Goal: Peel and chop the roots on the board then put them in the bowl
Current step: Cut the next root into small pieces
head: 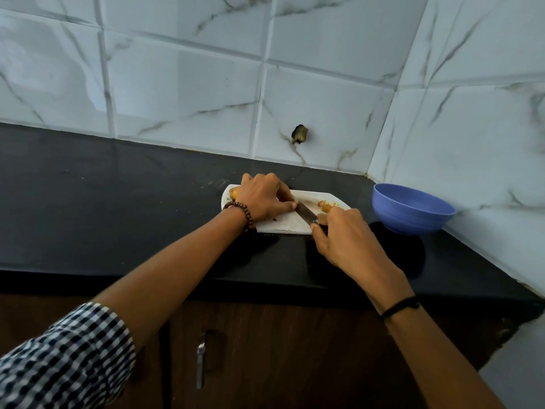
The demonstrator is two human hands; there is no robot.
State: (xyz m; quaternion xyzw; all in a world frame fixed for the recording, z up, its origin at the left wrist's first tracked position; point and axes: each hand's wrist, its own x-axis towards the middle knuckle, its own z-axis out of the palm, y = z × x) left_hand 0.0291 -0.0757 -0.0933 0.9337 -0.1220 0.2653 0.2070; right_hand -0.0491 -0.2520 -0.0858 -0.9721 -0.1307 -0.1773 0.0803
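One dark surface (118, 202) carries one blue bowl (407, 219), set apart to the right of one white board (283, 224). Chopping looks to be the step in hand. The left grip (262, 199) pins one root (234, 192) to the board, and the right grip (345, 234) clasps one knife (306, 213). One small heap of cut pieces (326, 205) lies beside the blade. The next move probably calls for a steady downward slice clear of the fingertips.

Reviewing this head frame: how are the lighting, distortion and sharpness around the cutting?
Head view: the wide-angle lens bows the tile lines of the wall and the counter edge; light is dim and bluish, with soft sheen on the tiles, no harsh glare; the left hand hides most of the root; knife, right hand and board look fairly sharp, the chopped pieces small and soft.
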